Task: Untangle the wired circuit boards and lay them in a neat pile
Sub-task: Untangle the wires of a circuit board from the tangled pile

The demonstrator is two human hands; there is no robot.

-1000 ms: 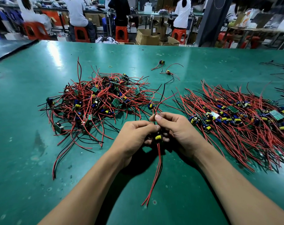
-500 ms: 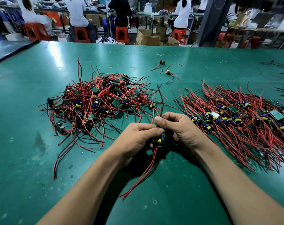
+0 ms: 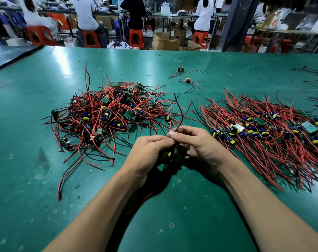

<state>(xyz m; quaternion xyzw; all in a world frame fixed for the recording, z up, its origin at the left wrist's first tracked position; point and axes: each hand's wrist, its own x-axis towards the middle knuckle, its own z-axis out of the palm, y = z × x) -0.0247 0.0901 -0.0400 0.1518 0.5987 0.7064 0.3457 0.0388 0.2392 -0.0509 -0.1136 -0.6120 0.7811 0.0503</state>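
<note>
Our left hand and right hand met — both gripped one wired board between tangled heap and combed pile.

No legible text, labels or numbers. Markings on circuit boards and far cardboard boxes too small, blurred.

Over the green table show two bare arms, uncovered from the table's near edge up to the wrists. The left hand has a smooth, rounded back with soft knuckles. The right hand, toward the table's right side, shows raised tendon lines across its back and short, plain nails on thumb and forefinger
</note>
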